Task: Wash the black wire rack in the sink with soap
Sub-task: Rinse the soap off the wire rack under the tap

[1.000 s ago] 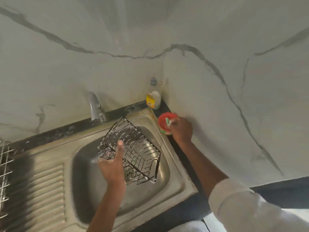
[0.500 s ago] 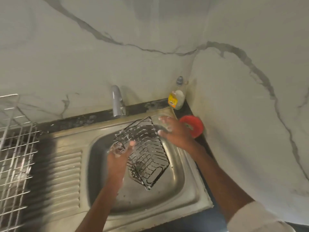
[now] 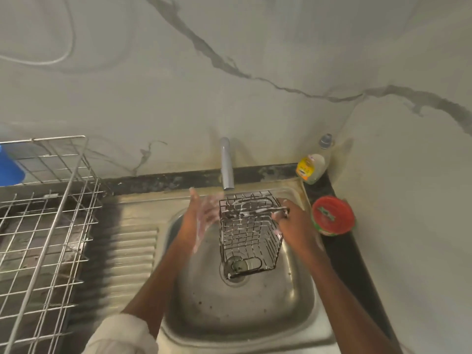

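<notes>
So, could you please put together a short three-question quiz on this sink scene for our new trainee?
1. True or false: the black wire rack stands inside the sink.
2. Which hand grips the rack's top edge? A) the left hand B) the right hand C) neither
3. Fill in: the red tub sits on the counter to the ____ of the sink.

Key:
1. True; it stands in the basin below the tap, with white suds on its wires.
2. B; the left hand is open and soapy beside the rack.
3. Right, in front of the soap bottle.
</notes>
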Tool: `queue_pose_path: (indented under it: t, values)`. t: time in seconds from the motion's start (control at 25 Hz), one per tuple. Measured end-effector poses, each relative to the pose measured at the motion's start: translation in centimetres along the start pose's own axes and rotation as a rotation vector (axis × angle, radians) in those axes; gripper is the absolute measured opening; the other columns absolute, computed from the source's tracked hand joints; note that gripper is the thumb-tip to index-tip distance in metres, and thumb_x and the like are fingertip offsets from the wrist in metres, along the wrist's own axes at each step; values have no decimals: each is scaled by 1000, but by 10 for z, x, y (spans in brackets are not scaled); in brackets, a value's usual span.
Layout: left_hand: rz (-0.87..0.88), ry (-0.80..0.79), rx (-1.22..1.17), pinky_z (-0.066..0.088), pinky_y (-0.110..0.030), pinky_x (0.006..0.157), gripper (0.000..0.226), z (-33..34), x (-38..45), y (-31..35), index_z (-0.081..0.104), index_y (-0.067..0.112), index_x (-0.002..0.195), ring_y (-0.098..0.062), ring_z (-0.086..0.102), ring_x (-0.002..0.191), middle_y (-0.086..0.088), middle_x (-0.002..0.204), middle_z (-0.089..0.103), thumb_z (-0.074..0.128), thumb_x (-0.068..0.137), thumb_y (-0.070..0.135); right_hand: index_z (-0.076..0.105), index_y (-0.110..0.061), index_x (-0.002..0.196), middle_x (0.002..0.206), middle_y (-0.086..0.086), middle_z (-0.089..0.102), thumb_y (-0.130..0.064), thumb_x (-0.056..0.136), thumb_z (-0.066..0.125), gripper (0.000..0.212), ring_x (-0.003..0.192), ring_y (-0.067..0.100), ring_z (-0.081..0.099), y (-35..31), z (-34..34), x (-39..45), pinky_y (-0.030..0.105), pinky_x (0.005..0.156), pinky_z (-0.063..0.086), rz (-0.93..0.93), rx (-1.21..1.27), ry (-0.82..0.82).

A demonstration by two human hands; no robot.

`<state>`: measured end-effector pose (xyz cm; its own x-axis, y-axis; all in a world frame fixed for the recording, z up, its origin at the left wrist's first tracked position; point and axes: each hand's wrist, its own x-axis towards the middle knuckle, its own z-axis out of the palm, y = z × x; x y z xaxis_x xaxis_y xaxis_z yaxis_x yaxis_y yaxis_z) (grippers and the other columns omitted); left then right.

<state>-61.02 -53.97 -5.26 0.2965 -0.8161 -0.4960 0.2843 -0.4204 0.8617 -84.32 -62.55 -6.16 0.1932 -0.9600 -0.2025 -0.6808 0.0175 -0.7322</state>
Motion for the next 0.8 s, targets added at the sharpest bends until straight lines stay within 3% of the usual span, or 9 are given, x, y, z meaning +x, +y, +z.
queue_pose_path:
  t: [0.16,0.2,0.32,0.4,0.52,0.56,0.64,0.72,0.8]
  values:
    - [50,212,435,57,-40,88,8,10,86,10,63,17,98,-29,67,94,-12,102,69,60,105,19,60,-32,131,100,-7,75,-8,94,59,44,81,15,70,-6,12,-17,41,74,59,-36,-101,53]
    - [27,220,527,60,-47,92,2,12,106,5,64,15,102,-33,69,97,-13,105,71,62,103,15,60,-33,130,100,-9,74,-7,93,59,46,81,14,69,-6,14,-21,38,73,57,-34,-123,63]
    - [64,262,566,61,-56,92,27,17,133,-12,58,10,124,-39,72,106,-15,114,71,68,99,8,60,-31,127,89,-8,72,-6,91,60,44,72,9,65,-2,20,-29,29,60,45,61,-114,82]
    - [58,262,282,64,-56,84,30,30,121,-14,49,12,131,-41,75,101,-16,116,70,63,105,11,61,-24,121,85,-6,69,-8,93,60,33,70,10,63,3,20,-32,27,56,39,139,-102,83]
    - [-204,273,-352,64,-37,60,42,42,108,-15,45,7,144,-31,78,80,-24,119,69,44,113,36,62,-19,121,87,-6,67,-9,94,60,28,76,16,62,9,17,-42,28,61,38,177,-79,116]
    - [-243,220,-541,64,-36,63,52,41,108,-18,43,5,149,-31,78,82,-24,124,69,45,112,41,62,-20,121,85,-9,65,-8,94,61,30,77,15,61,11,17,-47,28,59,37,186,-65,123]
    - [-278,199,-779,64,-46,90,65,45,103,-18,39,4,154,-41,74,109,-28,140,62,50,108,48,60,-28,128,88,-12,66,-3,91,60,45,82,12,62,12,16,-59,26,59,38,190,-26,126]
    - [-302,306,-967,52,-45,113,62,48,97,-21,43,0,152,-42,62,132,-29,145,57,46,111,46,57,-33,137,105,-10,72,2,86,59,62,95,13,65,18,16,-68,29,71,45,182,14,126]
    - [-404,411,-1230,42,-38,121,54,55,97,-27,40,-2,158,-34,53,145,-27,152,54,36,115,31,55,-34,142,120,-9,71,3,86,58,67,103,13,64,22,14,-69,27,76,46,200,27,123]
